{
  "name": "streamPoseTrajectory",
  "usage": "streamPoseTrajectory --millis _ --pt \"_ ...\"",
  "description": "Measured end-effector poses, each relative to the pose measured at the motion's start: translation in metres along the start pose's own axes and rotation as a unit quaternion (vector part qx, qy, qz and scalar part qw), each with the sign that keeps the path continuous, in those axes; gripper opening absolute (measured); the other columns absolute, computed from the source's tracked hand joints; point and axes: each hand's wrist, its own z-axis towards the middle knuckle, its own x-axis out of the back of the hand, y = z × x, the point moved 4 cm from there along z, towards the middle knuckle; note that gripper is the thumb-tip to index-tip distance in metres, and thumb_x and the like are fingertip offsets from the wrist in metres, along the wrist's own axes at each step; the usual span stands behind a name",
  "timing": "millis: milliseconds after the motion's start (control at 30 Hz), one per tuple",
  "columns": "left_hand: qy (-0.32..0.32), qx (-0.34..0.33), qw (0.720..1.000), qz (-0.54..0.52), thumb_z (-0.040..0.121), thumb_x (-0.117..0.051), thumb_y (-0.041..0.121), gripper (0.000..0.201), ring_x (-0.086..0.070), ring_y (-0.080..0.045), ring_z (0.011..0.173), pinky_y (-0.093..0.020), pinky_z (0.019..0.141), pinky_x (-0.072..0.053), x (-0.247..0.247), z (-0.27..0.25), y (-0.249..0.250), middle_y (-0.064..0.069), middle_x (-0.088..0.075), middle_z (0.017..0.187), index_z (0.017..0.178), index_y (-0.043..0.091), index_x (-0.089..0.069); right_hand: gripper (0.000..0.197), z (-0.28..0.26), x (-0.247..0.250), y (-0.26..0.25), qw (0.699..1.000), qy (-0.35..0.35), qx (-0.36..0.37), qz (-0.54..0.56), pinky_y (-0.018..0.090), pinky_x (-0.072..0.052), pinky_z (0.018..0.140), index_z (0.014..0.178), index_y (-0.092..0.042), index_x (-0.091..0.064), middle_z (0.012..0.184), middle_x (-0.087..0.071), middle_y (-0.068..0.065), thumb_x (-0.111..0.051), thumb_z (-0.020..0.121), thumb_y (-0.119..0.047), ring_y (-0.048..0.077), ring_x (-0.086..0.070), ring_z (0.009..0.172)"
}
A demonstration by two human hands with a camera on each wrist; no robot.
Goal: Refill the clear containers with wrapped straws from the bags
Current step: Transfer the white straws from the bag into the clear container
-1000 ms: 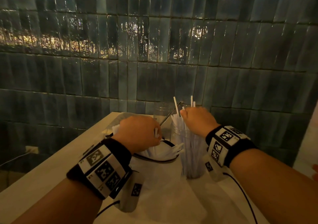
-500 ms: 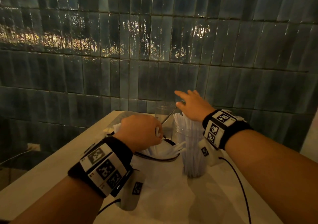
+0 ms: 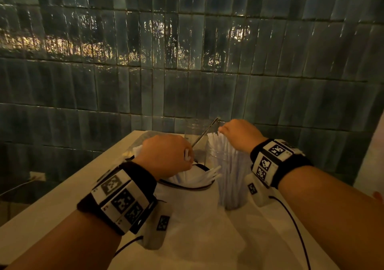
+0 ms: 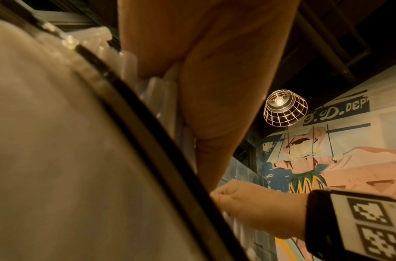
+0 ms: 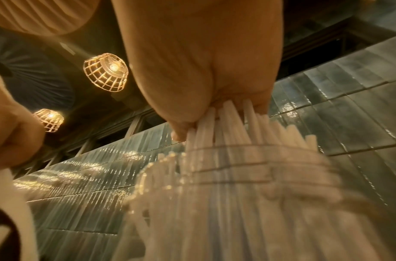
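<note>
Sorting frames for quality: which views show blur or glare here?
Head view: dim, warm glare streaks on the tiled wall. Left wrist: near bag soft, lamp crisp. Right wrist: clear container motion-smeared, lamps flare.

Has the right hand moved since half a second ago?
Yes. The right hand has dropped from above the clear straw-filled container onto the white wrapped straw tops.

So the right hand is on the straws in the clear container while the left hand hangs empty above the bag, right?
Not quite. The head view shows the left hand gripping wrapped straws at the bag. The right hand is indeed on the straws in the clear container.
</note>
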Motion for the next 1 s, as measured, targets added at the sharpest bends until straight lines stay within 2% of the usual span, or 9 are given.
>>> streamPoseTrajectory --millis 67,100,200,300,433,633,800,900,1000 --pt "0.001 -0.001 1.000 0.002 0.087 -0.050 0.048 0.026 -0.059 -0.013 0.091 -0.036 0.088 -0.050 0.000 0.000 0.000 0.009 -0.065 0.098 0.104 0.037 -0.066 0.035 0.001 -0.005 0.004 0.999 -0.034 -0.015 0.023 0.035 -0.041 0.074 0.100 -0.015 -0.055 0.099 -0.061 0.011 -0.026 0.101 -0.033 0.021 -0.057 0.084" --pt "0.001 -0.001 1.000 0.005 0.087 -0.050 0.048 0.026 -0.059 -0.013 0.090 -0.036 0.087 -0.051 0.000 0.000 0.000 0.009 -0.065 0.097 0.104 0.037 -0.066 0.048 0.002 -0.009 0.007 0.998 -0.052 -0.024 0.027 0.039 -0.041 0.084 0.103 -0.019 -0.056 0.109 -0.060 0.012 -0.017 0.098 -0.046 0.021 -0.056 0.095" --pt "-0.001 -0.002 1.000 0.005 0.087 -0.050 0.048 0.027 -0.060 -0.014 0.091 -0.036 0.086 -0.052 0.001 0.001 0.001 0.008 -0.066 0.098 0.104 0.036 -0.067 0.076 0.005 -0.018 0.012 0.993 -0.102 -0.059 0.020 0.056 -0.022 0.110 0.140 -0.027 -0.038 0.151 -0.035 0.003 -0.009 0.086 -0.071 0.029 -0.027 0.139" --pt "-0.001 -0.006 1.000 0.002 0.087 -0.051 0.046 0.025 -0.060 -0.015 0.090 -0.037 0.085 -0.052 0.001 0.000 0.002 0.008 -0.066 0.096 0.103 0.036 -0.067 0.090 0.008 -0.019 0.016 0.984 -0.141 -0.094 0.054 0.055 -0.011 0.115 0.151 -0.026 -0.012 0.159 -0.013 0.001 -0.016 0.080 -0.082 0.031 -0.009 0.145" --pt "0.002 -0.004 1.000 -0.002 0.087 -0.053 0.046 0.024 -0.060 -0.014 0.090 -0.036 0.085 -0.052 0.000 0.000 0.002 0.008 -0.066 0.095 0.103 0.034 -0.067 0.091 0.012 -0.019 0.015 0.983 -0.169 -0.067 0.040 0.050 -0.013 0.117 0.151 -0.023 -0.011 0.159 -0.012 0.006 -0.022 0.081 -0.080 0.027 -0.012 0.145" --pt "-0.006 0.002 1.000 0.007 0.088 -0.052 0.050 0.030 -0.058 -0.012 0.096 -0.034 0.091 -0.049 -0.006 0.005 -0.004 0.009 -0.064 0.105 0.110 0.035 -0.064 0.068 0.009 -0.022 0.007 0.989 -0.148 0.001 -0.004 0.048 -0.027 0.108 0.147 -0.032 -0.027 0.155 -0.025 0.003 -0.029 0.089 -0.068 0.029 -0.027 0.139" --pt "-0.006 0.003 1.000 0.007 0.088 -0.052 0.051 0.030 -0.057 -0.013 0.100 -0.032 0.092 -0.046 -0.008 0.006 -0.003 0.010 -0.063 0.110 0.112 0.036 -0.062 0.048 0.002 -0.020 0.010 0.990 -0.115 0.043 0.067 0.038 -0.031 0.103 0.138 -0.027 -0.046 0.149 -0.037 -0.001 -0.035 0.097 -0.050 0.021 -0.037 0.134" --pt "0.011 -0.003 1.000 -0.001 0.087 -0.052 0.047 0.023 -0.060 -0.013 0.094 -0.031 0.088 -0.049 -0.006 0.004 -0.001 0.013 -0.065 0.101 0.101 0.035 -0.066 0.036 -0.001 -0.019 0.015 0.990 -0.059 0.029 0.126 0.033 -0.038 0.093 0.122 -0.022 -0.060 0.131 -0.052 -0.003 -0.045 0.095 -0.043 0.019 -0.050 0.119" --pt "0.016 -0.010 1.000 -0.002 0.085 -0.053 0.044 0.022 -0.060 -0.011 0.084 -0.034 0.082 -0.053 -0.003 0.003 0.002 0.011 -0.066 0.090 0.096 0.035 -0.069 0.029 -0.002 -0.020 0.012 0.992 -0.019 0.025 0.123 0.032 -0.038 0.087 0.111 -0.022 -0.065 0.117 -0.054 -0.002 -0.049 0.094 -0.039 0.017 -0.048 0.109"
